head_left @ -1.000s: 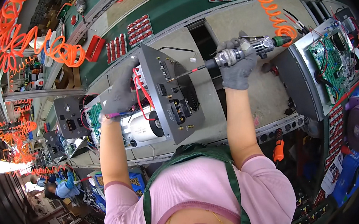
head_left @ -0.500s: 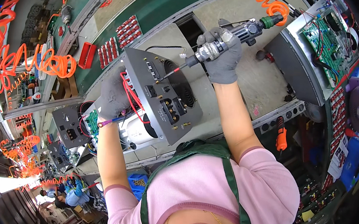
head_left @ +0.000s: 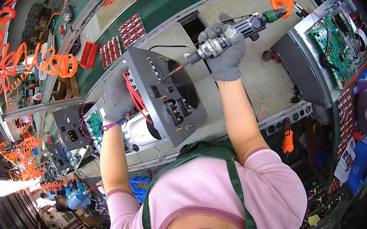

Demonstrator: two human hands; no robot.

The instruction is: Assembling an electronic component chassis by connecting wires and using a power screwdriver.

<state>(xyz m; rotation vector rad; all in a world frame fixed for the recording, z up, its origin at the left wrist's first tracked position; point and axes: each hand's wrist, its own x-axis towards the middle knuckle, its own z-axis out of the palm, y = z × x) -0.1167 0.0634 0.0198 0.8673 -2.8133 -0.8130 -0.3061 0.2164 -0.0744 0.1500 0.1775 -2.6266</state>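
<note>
A dark grey metal panel (head_left: 155, 105) stands tilted before me, with sockets, brass terminals and a round black fan grille (head_left: 189, 86) on its face. My right hand (head_left: 227, 52), in a grey glove, is wrapped round an air screwdriver (head_left: 214, 47). The driver's long bit slants down-left, its tip at a fastener spot beside the panel's upper connectors; I cannot tell how firmly it touches. Behind the panel's left edge is my gloved left hand (head_left: 119, 95), against the unit next to red wires (head_left: 138, 93). Its fingers are mostly hidden. A white cylindrical part (head_left: 141, 135) sits behind the panel.
Another open unit with a green circuit board (head_left: 329, 49) stands at the right. Red part strips (head_left: 132, 30) and a red tray (head_left: 88, 55) lie on the far green belt. Orange coiled hoses (head_left: 55, 64) hang left. An orange-handled driver (head_left: 287, 140) hangs at the bench edge.
My right hand and the air screwdriver have shifted slightly left and down, the bit staying at the panel's upper connectors. The panel and my left hand have barely moved.
</note>
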